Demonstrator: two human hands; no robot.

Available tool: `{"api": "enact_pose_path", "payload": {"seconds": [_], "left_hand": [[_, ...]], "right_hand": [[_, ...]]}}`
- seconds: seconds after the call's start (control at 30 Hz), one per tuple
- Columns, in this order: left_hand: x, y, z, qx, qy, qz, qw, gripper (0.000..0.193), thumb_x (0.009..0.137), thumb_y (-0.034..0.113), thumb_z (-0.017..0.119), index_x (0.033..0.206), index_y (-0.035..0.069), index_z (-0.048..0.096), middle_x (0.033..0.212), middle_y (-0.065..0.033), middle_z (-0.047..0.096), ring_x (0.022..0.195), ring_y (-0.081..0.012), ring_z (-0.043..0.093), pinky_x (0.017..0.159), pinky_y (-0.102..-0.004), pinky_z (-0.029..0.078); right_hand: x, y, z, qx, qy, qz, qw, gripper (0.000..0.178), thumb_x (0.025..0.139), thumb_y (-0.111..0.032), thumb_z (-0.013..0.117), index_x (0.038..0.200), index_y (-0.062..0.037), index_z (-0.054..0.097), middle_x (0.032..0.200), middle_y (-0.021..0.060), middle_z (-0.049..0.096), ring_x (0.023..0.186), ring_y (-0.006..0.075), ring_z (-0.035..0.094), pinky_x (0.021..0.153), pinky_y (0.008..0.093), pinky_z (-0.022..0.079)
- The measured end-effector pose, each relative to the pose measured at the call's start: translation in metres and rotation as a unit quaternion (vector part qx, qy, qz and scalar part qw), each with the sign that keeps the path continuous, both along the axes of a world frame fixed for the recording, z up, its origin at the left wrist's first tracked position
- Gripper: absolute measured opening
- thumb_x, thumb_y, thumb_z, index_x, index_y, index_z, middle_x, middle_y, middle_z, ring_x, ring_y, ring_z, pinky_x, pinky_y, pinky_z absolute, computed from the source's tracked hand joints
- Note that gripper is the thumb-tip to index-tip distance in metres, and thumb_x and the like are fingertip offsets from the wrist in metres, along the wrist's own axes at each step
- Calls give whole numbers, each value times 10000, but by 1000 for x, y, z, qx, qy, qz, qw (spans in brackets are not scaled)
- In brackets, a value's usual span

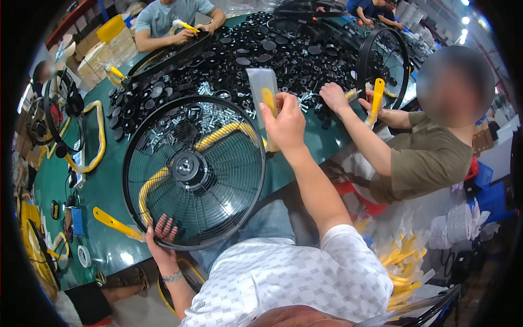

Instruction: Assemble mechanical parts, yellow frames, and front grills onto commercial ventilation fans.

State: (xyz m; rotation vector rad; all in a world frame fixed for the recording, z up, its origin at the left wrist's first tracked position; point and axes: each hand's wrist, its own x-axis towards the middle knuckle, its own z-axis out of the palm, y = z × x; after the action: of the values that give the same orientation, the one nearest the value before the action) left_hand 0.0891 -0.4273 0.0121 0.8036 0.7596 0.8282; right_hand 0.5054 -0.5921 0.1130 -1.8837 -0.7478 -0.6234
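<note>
A round black fan [189,170] with a wire grille stands tilted at the table edge before me. A bent yellow tube stand [223,135] shows through its grille, and one flat yellow end sticks out at the lower left. My left hand [159,234] is closed around the fan's lower left rim, its fingers lying on the grille. At the rim's upper right, my right hand [286,121] pinches a translucent plastic bag [261,78] over the stand's other flat yellow end. The fingertips partly hide that end.
Heaped black plastic knobs and caps [305,54] and silvery bolts [206,117] cover the far part of the green table [109,188]. A co-worker [425,147] handles another fan at right; another person works across the table. A tape roll [84,256] lies left; bagged yellow parts [403,261] stand lower right.
</note>
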Motion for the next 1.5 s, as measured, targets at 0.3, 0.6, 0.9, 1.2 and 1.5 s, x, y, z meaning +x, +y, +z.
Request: {"api": "enact_pose_path", "payload": {"seconds": [0.3, 0.6, 0.9, 1.2, 1.5], "left_hand": [[5, 2, 4, -5, 1, 3, 1000, 626, 978, 455, 512, 1456, 68, 395, 1277, -207, 606, 1104, -301, 627, 861, -394, 565], [1, 15, 10, -18, 28, -18, 999, 647, 979, 448, 502, 1485, 66, 375, 1284, -216, 600, 1074, -313, 640, 822, -393, 587], [1, 15, 7, -18, 26, -14, 999, 644, 977, 456, 522, 1476, 70, 393, 1280, -218, 608, 1067, -318, 648, 823, -398, 588], [-4, 19, -1, -5, 28, -39, 999, 673, 965, 524, 512, 1485, 114, 395, 1328, -197, 586, 1093, -278, 622, 869, -377, 545], [1, 16, 5, -6, 57, -25, 998, 675, 964, 558, 492, 1487, 138, 417, 1349, -155, 567, 1120, -255, 583, 888, -355, 529]], "right_hand": [[-17, -55, -136, -43, 72, 152, 985, 313, 983, -241, 579, 1167, 8, 534, 1057, 237, 632, 928, 428, 597, 811, 473, 488], [-26, -76, -22, -121, 64, 225, 965, 401, 917, -281, 674, 1221, -32, 596, 1136, 196, 628, 1056, 387, 596, 837, 433, 486], [-35, -61, -107, -106, -5, 154, 982, 326, 932, -197, 642, 1164, 19, 562, 1134, 248, 568, 1017, 441, 567, 806, 446, 465], [-16, -72, -23, 57, 91, 248, 963, 504, 963, -135, 598, 1422, 8, 445, 1309, 163, 576, 1150, 299, 597, 959, 392, 481], [-37, -68, -101, -72, 80, 180, 978, 387, 984, -194, 608, 1285, 37, 530, 1072, 181, 631, 957, 335, 640, 808, 373, 510]]}}
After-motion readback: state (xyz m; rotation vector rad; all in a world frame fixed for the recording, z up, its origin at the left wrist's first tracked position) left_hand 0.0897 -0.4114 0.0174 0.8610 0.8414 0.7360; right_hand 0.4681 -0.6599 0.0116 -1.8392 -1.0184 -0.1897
